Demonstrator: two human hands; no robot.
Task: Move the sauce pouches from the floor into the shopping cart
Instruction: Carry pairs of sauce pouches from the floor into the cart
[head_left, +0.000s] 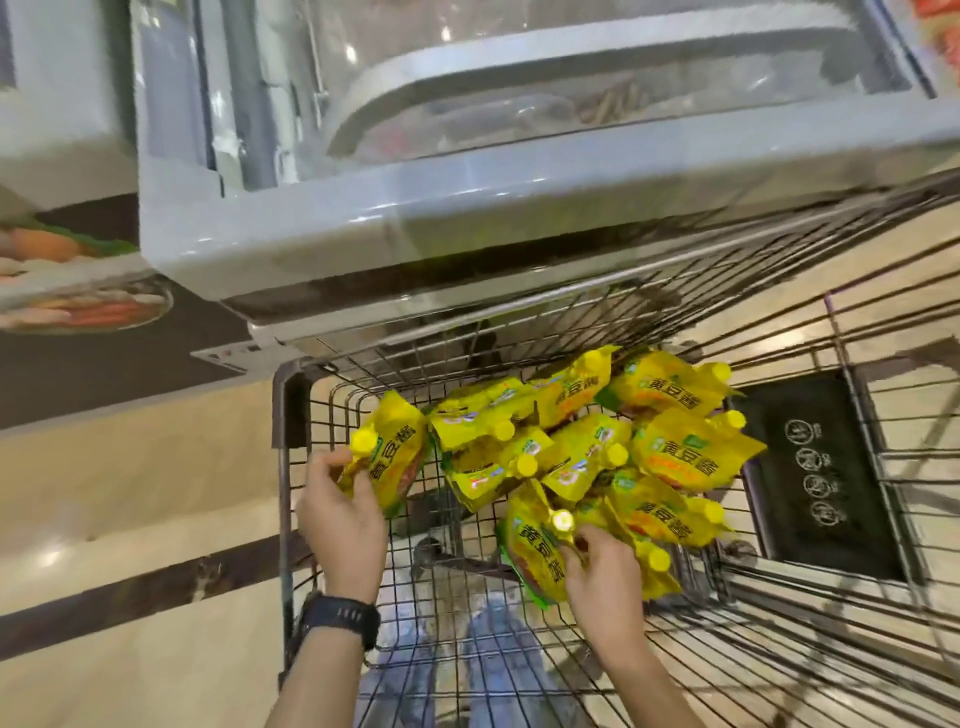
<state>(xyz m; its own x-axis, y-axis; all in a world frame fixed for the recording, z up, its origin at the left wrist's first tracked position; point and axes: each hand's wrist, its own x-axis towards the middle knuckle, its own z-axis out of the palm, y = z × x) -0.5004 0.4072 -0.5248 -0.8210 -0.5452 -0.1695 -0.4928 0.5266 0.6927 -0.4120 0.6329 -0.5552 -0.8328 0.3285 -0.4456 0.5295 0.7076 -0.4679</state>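
Both hands are down inside the basket, each closed on a yellow spouted pouch. Her or his left hand (340, 512), a black watch (340, 616) on the wrist, has fingers wrapped round the neck end of the left pouch (387, 460), just under its yellow cap, holding it tilted near the cart's left wall. The right hand (602, 564) pinches the right pouch (535, 545) by its side and spout, with that pouch close against the heap.

To my eye the step is the release: both pouches are already past the rim, so the thing to do well is lower them until they rest on the wire floor or on the pile, then let the fingers open. Dropping from height risks a cap catching in the mesh or a pouch sliding off the heap. The left pouch would sit best laid flat in the bare patch of mesh beneath it, not stacked.

Outward from the hands, the pile of sauce pouches (649, 447) fills the far half of the shopping cart (283, 415), about ten of them lying overlapped at all angles, caps pointing every way. The near part of the basket is bare wire, with the person's jeans (488, 660) showing through it. No pouches are visible on the tan floor (130, 519) in this view, though much of it is hidden. A grey chest freezer (415, 228) stands just beyond the cart's front.
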